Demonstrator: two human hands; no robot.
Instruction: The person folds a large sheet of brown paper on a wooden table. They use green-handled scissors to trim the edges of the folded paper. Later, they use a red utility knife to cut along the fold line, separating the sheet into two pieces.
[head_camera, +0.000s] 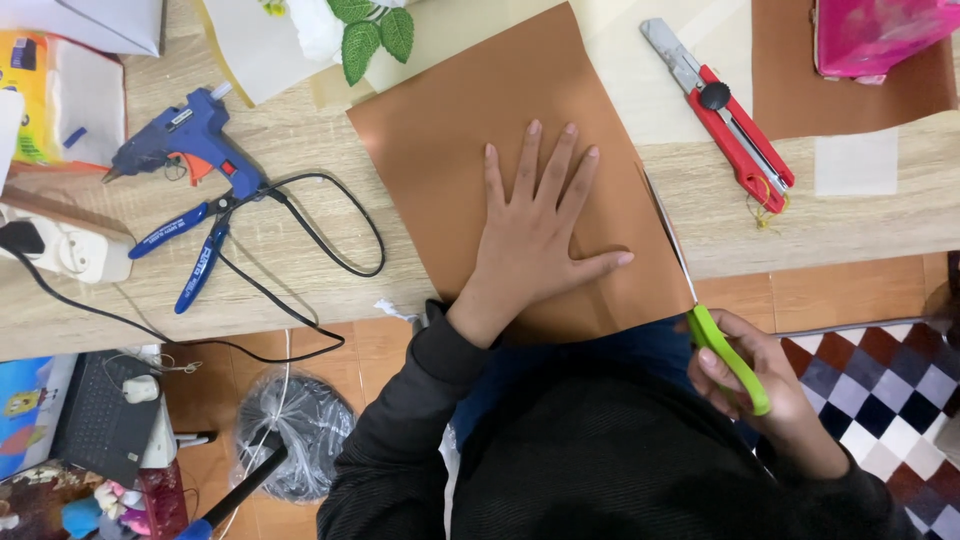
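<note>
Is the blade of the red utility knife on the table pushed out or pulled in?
Pushed out. On the red utility knife, a long grey blade section sticks out past the red body toward the upper left. It lies on the table, untouched.

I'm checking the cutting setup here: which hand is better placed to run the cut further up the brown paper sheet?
Probably the right hand: it grips the green-handled scissors, blades at the brown paper sheet's right edge. The left hand lies flat, pinning the sheet.

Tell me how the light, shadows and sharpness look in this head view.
Head view: soft, even light; the left hand casts only a faint shadow on the brown paper; no strong glare on it; hands, scissors and glue gun look sharp.
</note>
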